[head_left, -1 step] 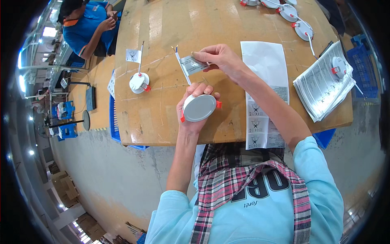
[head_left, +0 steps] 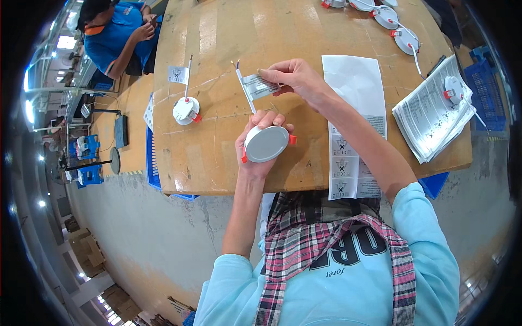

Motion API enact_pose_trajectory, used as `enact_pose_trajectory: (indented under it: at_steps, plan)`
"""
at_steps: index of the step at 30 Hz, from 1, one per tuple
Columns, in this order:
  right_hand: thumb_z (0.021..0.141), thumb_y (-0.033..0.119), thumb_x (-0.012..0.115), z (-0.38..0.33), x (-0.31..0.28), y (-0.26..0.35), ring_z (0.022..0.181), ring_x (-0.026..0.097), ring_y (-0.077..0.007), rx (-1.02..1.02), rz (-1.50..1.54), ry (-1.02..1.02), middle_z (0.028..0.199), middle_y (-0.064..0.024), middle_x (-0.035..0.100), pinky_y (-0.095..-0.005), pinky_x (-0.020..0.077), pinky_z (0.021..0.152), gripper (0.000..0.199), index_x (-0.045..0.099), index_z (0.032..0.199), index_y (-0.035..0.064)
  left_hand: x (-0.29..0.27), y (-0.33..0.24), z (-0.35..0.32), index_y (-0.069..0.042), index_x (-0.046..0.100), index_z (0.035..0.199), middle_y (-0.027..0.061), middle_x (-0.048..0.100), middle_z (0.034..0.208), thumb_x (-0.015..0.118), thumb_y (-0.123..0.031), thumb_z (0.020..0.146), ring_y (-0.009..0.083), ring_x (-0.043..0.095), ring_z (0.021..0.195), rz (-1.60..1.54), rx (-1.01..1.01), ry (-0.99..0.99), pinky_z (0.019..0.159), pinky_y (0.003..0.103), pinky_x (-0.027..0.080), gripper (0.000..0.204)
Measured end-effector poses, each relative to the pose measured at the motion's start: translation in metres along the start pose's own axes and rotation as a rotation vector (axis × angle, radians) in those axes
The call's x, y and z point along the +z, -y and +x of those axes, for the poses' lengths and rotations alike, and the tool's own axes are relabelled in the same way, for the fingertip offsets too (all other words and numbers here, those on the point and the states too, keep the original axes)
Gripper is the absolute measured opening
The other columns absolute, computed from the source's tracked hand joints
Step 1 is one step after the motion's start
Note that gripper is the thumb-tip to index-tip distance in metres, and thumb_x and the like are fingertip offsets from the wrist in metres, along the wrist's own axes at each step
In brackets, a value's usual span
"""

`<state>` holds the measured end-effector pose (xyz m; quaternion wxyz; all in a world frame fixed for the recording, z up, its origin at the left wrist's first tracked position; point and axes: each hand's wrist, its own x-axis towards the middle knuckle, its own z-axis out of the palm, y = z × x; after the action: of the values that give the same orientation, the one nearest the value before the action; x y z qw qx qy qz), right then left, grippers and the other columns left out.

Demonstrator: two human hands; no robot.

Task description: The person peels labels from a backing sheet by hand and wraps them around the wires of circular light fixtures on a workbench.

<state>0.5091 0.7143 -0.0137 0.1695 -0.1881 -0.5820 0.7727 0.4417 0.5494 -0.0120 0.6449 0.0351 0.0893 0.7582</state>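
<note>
My left hand (head_left: 254,145) is closed round a white round downlight (head_left: 267,144) with red clips, its flat face turned up toward me. From behind the fingers its white cable (head_left: 246,91) runs away from me, ending in bare coloured wires. A printed label (head_left: 260,86) is wrapped on or lies against that cable and sticks out to the right like a flag. My right hand (head_left: 291,81) pinches the label's free end between thumb and fingers. Left of my hands, another downlight (head_left: 186,111) rests on the table, a label flag (head_left: 178,74) on its upright cable.
A label sheet (head_left: 356,87) lies under my right forearm. Further right, a stack of printed sheets (head_left: 429,114) carries another downlight (head_left: 453,89) and a pen (head_left: 436,65). Several downlights (head_left: 405,41) lie at the far right. A co-worker in blue (head_left: 120,38) sits at the far left.
</note>
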Motion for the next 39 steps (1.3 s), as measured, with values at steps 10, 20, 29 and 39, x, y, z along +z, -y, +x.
enact_pose_trajectory:
  at_steps: [10,20,29,39]
  plan:
    - [0.086,0.037,0.065,-0.006,0.013,0.012,0.077,0.059,-0.0078,-0.103,-0.07,-0.086,0.085,-0.0012,0.066,-0.0236,0.0441,0.076,0.03,0.07,0.096,0.0084,-0.008,-0.011,-0.002,-0.01,0.048,0.077,0.003,0.049,0.075,0.037,-0.029,0.099,0.0229,0.049,0.092,0.335,-0.076,-0.086,0.087,0.04,0.041,0.031]
    - [0.087,0.029,0.064,-0.006,0.005,0.015,0.076,0.057,-0.006,-0.128,-0.082,0.021,0.081,0.0019,0.066,-0.0219,0.0429,0.072,0.023,0.07,0.092,0.0069,-0.002,-0.006,0.0,-0.014,0.045,0.076,-0.0002,0.044,0.069,0.033,-0.029,0.1,0.0208,0.046,0.087,0.103,-0.107,-0.109,0.087,0.04,0.04,0.031]
    - [0.094,0.029,0.053,0.002,0.0,0.012,0.089,0.056,-0.0109,-0.23,-0.242,-0.198,0.091,-0.0044,0.063,-0.0249,0.0432,0.083,0.031,0.064,0.103,0.0013,0.007,-0.063,0.011,-0.001,0.062,0.079,0.0086,0.061,0.079,0.05,-0.027,0.095,0.0184,0.056,0.08,1.5,0.152,-0.34,0.075,0.032,0.044,0.033]
    - [0.092,0.019,0.053,0.005,0.0,-0.015,0.075,0.059,-0.0105,-0.297,-0.23,-0.359,0.079,-0.0056,0.064,-0.0253,0.0464,0.068,0.024,0.065,0.097,-0.0017,-0.013,-0.112,0.054,0.007,0.058,0.103,0.0209,0.06,0.104,0.056,-0.017,0.089,0.0354,0.054,0.102,2.415,0.858,-0.486,0.088,0.042,0.04,0.028]
